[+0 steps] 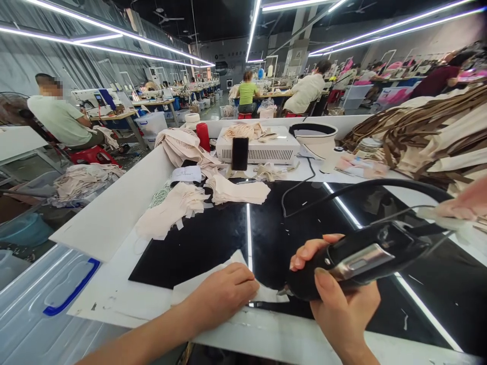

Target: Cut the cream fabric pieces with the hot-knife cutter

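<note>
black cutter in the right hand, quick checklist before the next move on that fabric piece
1. Right hand grips the black handheld cutter: ok.
2. Left hand lies flat on the pale fabric piece, pinning it: ok.
3. Left fingertips apart from the cutter's tip: ok, though close.
4. Black cord arcs free above the black mat: ok.
5. Cutter running or not: cannot tell.
6. Stacks of cut pieces lie away from the hands: ok.

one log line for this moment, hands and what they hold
left hand: flat on pale fabric piece | right hand: gripping black corded cutter, tip at fabric edge | surface: black mat
</note>
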The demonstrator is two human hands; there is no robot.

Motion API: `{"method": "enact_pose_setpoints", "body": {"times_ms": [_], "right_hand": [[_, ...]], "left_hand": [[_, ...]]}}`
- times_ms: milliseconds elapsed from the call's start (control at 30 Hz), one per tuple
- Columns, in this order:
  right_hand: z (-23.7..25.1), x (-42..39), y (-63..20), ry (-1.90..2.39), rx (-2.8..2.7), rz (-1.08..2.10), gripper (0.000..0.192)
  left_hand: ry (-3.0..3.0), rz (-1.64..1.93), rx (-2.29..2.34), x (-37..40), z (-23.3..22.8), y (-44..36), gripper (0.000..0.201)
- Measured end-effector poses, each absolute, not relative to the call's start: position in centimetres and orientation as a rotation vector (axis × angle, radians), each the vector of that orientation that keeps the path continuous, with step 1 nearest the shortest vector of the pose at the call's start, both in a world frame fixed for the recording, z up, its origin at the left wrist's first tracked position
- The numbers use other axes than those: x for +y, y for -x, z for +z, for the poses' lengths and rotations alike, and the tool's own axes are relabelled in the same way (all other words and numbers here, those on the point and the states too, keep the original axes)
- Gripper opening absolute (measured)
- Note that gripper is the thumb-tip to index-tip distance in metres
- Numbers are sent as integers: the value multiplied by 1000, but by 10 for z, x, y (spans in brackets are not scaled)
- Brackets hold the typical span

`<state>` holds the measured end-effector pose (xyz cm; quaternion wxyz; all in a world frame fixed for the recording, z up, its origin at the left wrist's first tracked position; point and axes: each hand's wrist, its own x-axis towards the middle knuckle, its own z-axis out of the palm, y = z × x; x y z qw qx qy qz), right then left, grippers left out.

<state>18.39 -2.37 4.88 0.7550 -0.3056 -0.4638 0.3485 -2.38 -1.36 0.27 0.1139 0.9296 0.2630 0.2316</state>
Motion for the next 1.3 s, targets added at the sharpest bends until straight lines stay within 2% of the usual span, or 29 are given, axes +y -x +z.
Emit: {"method": "enact_pose_setpoints", "body": {"times_ms": [1300], "right_hand": [[47,-12,-162,608,-967,823,34]], "left_hand": [[-2753,706,761,-19,-2,27,14]]}}
